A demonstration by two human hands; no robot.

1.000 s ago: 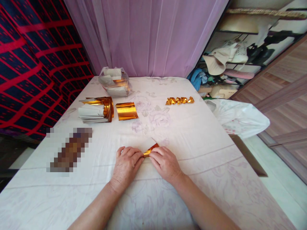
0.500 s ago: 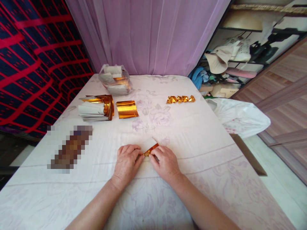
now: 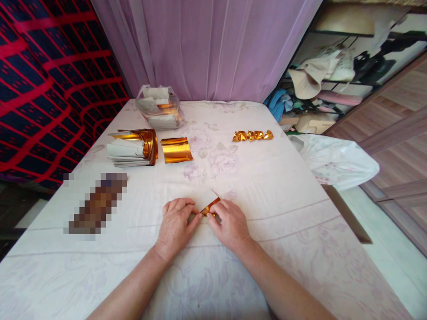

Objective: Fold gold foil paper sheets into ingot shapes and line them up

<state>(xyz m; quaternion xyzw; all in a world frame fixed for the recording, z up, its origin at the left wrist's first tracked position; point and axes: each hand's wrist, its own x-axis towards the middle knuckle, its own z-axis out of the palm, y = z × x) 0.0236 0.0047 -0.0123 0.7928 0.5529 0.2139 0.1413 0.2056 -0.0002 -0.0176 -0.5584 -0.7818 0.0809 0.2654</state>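
A sheet of gold foil paper [image 3: 209, 200], white on its back, lies partly folded on the table in front of me, its gold side showing along the near edge. My left hand [image 3: 178, 224] pinches its left near corner between thumb and fingers. At the right side, my right hand [image 3: 230, 222] grips the folded edge with thumb and forefinger. The fingertips cover parts of the fold. Farther off lies a flat gold sheet [image 3: 176, 150], beside a stack of gold and white sheets [image 3: 131, 151].
A clear plastic bag of more sheets [image 3: 158, 109] stands at the far left. Several folded gold pieces [image 3: 252, 135] sit in a row at the far right. A pixelated patch [image 3: 100, 204] covers something on the left. A white plastic bag [image 3: 340, 162] hangs beside the table's right edge.
The camera view has shifted slightly. Both hands stay on the foil paper, with the fingers moving only a little along its folded edge.
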